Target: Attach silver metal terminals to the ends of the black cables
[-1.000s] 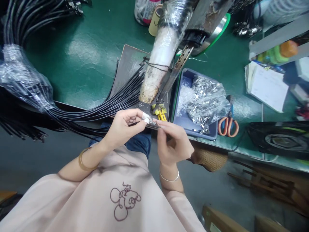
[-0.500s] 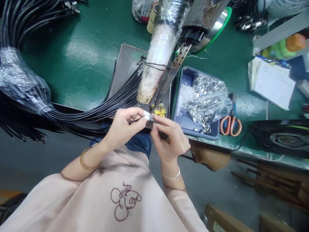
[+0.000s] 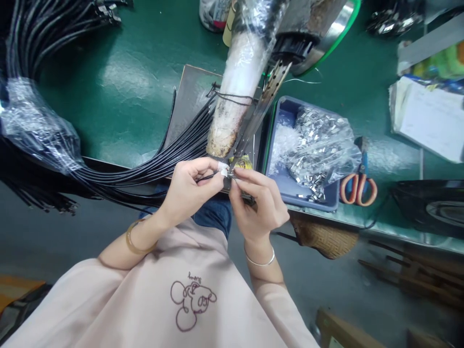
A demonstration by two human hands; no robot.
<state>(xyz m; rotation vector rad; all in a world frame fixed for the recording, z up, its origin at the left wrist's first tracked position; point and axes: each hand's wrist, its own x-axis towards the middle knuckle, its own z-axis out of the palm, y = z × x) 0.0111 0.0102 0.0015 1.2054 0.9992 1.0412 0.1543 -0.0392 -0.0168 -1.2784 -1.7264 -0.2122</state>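
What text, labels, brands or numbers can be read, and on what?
Nothing reads for certain.
Pink shirt: short script word above the cartoon outline, upside down, too small to read.
Paper pad: faint marks, too blurred.
Jar at the top edge: red and white label, cut off and blurred.
Cardboard box at the bottom: white label, cut off, no text legible.

cool, fairly bright light — whitish glare on the green tabletop (image 3: pixel 145 108), edges stretched and softly blurred.
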